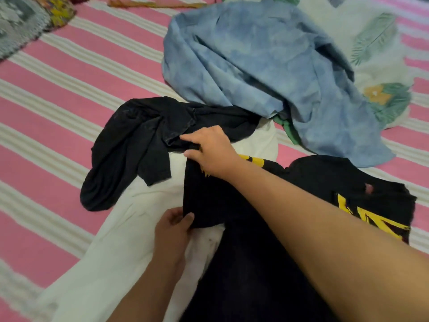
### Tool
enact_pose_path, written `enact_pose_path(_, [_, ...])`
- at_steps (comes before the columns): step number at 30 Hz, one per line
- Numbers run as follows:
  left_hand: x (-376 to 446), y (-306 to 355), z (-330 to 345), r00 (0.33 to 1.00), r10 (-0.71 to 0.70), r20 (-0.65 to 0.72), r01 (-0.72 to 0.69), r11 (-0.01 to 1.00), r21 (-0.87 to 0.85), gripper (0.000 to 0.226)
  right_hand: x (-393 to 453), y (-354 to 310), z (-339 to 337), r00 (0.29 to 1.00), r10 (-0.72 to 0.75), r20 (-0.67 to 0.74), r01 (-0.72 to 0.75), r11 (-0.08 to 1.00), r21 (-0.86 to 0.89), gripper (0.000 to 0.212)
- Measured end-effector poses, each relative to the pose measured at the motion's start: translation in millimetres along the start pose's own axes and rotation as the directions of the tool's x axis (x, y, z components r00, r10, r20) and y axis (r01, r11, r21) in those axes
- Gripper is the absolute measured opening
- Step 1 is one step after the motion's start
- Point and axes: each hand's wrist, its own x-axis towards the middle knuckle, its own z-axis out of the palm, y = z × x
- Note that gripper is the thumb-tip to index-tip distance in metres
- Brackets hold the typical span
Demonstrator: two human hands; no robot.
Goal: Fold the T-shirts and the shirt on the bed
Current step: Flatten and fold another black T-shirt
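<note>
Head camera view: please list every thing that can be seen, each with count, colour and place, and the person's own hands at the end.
Black T-shirt with yellow print: one, black and yellow, near side of the bed, under both hands.
Plain dark T-shirt: one, faded black, crumpled, middle of the bed, left of the right hand.
White garment: one, white, spread under the two dark T-shirts.
Blue shirt: one, mottled light blue, heaped at the far right.
Leaf-print cloth: one, white with green leaves, under the blue shirt.
Bedsheet: one, pink and white stripes, covering the bed.
Patterned fabric: grey and yellow, far left corner, count unclear.
Left hand: pinches the printed T-shirt's near edge.
Right hand: grips its far edge.
</note>
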Motion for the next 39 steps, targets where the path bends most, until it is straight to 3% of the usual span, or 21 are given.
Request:
enact_pose_path(2, [-1.7,0.6,-0.5,0.997,-0.037,0.065,0.036,0.999,0.014,0.019,-10.3,-14.8,16.0,0.992,0.062,-0.107,-0.069,0.996,-0.062,0.062])
enact_pose_path(4, [0.0,2.1,-3.9,0.980,-0.097,0.173,0.101,0.995,-0.011,0.024,-25.1,-24.6,27.6,0.936,0.070,-0.345,-0.110,0.989,-0.098,0.039])
enact_pose_path(5, [2.2,2.6,-7.1,0.966,-0.124,0.224,0.135,0.990,-0.032,0.027,-33.2,-24.0,32.9,0.913,0.106,-0.394,-0.154,0.984,-0.092,0.028])
enact_pose_path(6, [4.0,3.1,-9.7,0.954,-0.139,0.265,0.158,0.986,-0.050,0.030,-37.9,-21.2,36.4,0.914,0.178,-0.364,-0.214,0.975,-0.061,0.026])
enact_pose_path(9, [7.5,0.3,-14.7,0.928,-0.117,0.353,0.142,0.989,-0.047,0.041,-39.1,-14.2,41.1,0.911,0.398,-0.111,-0.402,0.916,-0.010,0.049])
enact_pose_path(13, [8.6,-2.3,-15.0,0.907,-0.080,0.414,0.109,0.993,-0.048,0.047,-22.1,-2.9,28.7,0.837,0.493,-0.239,-0.526,0.845,-0.095,0.053])
enact_pose_path(16, [9.1,-0.5,-16.3,0.898,-0.096,0.430,0.134,0.989,-0.059,0.047,-24.5,36.3,3.2,0.772,0.608,-0.186,-0.636,0.733,-0.240,0.046])
enact_pose_path(19, [10.0,0.0,-16.2,0.886,-0.114,0.449,0.166,0.983,-0.079,0.047,-38.0,83.0,-24.9,0.766,0.641,0.054,-0.564,0.710,-0.421,0.034])
enact_pose_path(21, [11.0,-1.1,-16.4,0.878,-0.124,0.462,0.187,0.978,-0.093,0.046,-41.8,100.7,-35.2,0.822,0.559,0.110,-0.447,0.752,-0.485,0.018])
enact_pose_path(24, [10.7,-2.1,-16.9,0.878,-0.116,0.465,0.182,0.978,-0.098,0.046,-39.6,107.7,-39.0,0.938,0.317,-0.137,-0.346,0.865,-0.365,0.021])
enact_pose_path(26, [9.9,-3.2,-17.9,0.882,-0.101,0.459,0.167,0.980,-0.105,0.045,-39.1,103.7,-32.1,0.958,0.174,-0.229,-0.238,0.926,-0.293,0.021])
enact_pose_path(28, [9.7,-4.7,-17.5,0.886,-0.105,0.452,0.168,0.980,-0.103,0.044,-41.9,95.7,-18.5,0.965,0.206,-0.159,-0.238,0.946,-0.221,0.028])
enact_pose_path(30, [12.1,-7.6,-17.5,0.898,-0.113,0.424,0.173,0.979,-0.107,0.042,-48.2,85.5,-4.5,0.926,0.375,-0.053,-0.378,0.923,-0.075,0.051])
enact_pose_path(31, [13.2,-8.7,-17.4,0.907,-0.117,0.404,0.176,0.978,-0.113,0.041,-53.1,78.2,1.4,0.911,0.407,-0.074,-0.411,0.910,-0.052,0.056])
enact_pose_path(34, [14.9,-11.8,-17.6,0.915,-0.113,0.388,0.176,0.976,-0.131,0.039,-63.9,48.8,17.8,0.933,0.130,-0.336,-0.214,0.950,-0.228,0.037])
enact_pose_path(36, [15.0,-13.4,-19.4,0.916,-0.097,0.388,0.157,0.980,-0.126,0.038,-62.9,19.8,29.8,0.971,0.056,-0.232,-0.098,0.980,-0.172,0.026])
enact_pose_path(37, [15.2,-14.0,-20.4,0.917,-0.089,0.389,0.147,0.982,-0.122,0.037,-60.1,4.3,39.0,0.991,0.098,-0.095,-0.107,0.989,-0.104,0.031])
enact_pose_path(39, [16.1,-15.4,-21.4,0.923,-0.078,0.376,0.131,0.985,-0.115,0.035,-47.3,-18.3,60.1,0.964,0.232,0.128,-0.228,0.973,-0.042,0.055])
